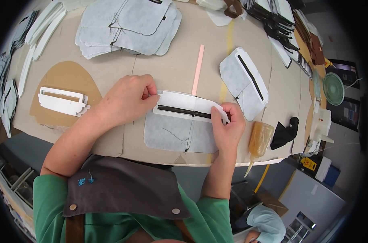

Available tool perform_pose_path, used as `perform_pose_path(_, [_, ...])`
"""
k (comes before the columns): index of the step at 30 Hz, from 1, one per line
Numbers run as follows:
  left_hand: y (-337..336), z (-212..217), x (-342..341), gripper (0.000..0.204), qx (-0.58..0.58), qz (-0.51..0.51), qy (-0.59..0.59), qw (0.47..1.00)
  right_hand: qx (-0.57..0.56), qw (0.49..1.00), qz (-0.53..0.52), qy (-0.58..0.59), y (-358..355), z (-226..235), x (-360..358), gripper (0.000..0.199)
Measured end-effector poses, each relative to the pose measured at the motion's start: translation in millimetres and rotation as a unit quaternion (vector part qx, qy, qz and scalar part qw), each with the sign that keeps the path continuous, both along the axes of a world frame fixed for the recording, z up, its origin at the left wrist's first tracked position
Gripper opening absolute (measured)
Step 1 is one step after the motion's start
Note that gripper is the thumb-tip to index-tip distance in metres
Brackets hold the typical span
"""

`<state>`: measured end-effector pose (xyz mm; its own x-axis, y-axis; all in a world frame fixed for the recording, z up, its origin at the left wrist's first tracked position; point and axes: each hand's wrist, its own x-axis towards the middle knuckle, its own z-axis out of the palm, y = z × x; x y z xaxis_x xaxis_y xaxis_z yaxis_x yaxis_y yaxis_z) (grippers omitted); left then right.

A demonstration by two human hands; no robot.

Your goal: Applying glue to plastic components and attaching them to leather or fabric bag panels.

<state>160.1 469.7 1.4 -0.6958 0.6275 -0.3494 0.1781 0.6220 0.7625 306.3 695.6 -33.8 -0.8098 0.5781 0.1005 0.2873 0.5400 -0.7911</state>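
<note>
A light grey fabric panel (171,131) lies flat in front of me, with a seam down its middle and a loose dark thread on it. Along its far edge runs a white slotted strip (180,100), and black material shows through the slot. My left hand (129,99) pinches the strip's left end between thumb and fingertips. At the other end, my right hand (229,125) has its thumb on top and fingers curled around the edge. A pink strip (198,69) reaches away from the panel's far edge.
White slotted frames (62,101) sit on a brown board (70,75) at left. Grey panels (129,26) are piled at the back; another panel (244,77) lies right. Nearby are a squeeze bottle of amber liquid (260,139) and a black cloth (284,133). A person (267,222) sits behind, lower right.
</note>
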Motion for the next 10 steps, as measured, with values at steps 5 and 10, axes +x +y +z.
perform_pose_path(5, [-1.0,-1.9,0.5,0.011,0.012,0.008,0.006,1.000,0.015,1.000,0.006,0.013,-0.7,-3.1,-1.3,0.015])
perform_pose_path(10, [1.0,-3.7,2.8,0.011,0.009,0.014,0.016,1.000,0.003,1.000,0.003,0.018,-1.8,-1.2,-2.6,0.014])
